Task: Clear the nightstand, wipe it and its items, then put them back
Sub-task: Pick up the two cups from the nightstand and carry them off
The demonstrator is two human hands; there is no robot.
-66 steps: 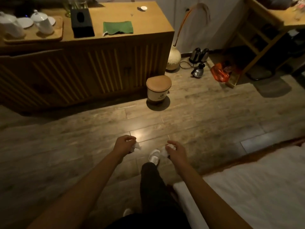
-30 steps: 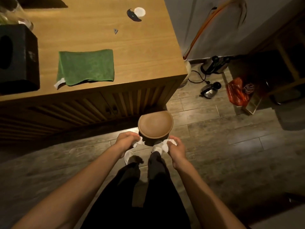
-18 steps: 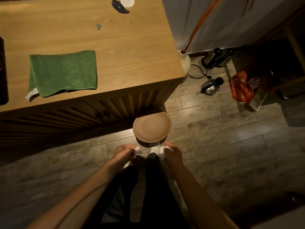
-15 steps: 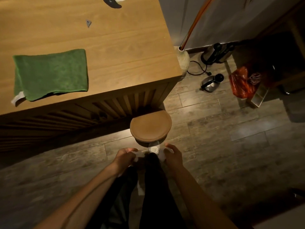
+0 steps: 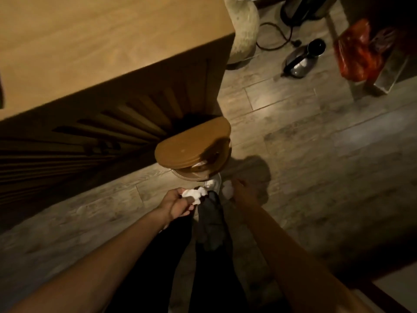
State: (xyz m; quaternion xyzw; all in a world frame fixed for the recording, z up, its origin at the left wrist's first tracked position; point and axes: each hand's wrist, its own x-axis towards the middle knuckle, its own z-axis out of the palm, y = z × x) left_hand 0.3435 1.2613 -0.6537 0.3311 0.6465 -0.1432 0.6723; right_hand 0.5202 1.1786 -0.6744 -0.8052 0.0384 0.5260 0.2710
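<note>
Crumpled white tissue wad (image 5: 193, 194) sits pinched in my left hand (image 5: 178, 204), fingers curled round it, just short of the small round bin with the brown wooden lid (image 5: 194, 147). My right hand (image 5: 237, 192) grips a second white tissue wad (image 5: 227, 188), also close to the bin's near rim. The lid is tilted up, showing a gap on its right side. The bin stands on the grey wood-plank floor (image 5: 304, 141), against the slatted front of the light wooden cabinet (image 5: 108, 41), near its right corner. My white shoe (image 5: 214, 182) is at the bin's base, between my hands.
</note>
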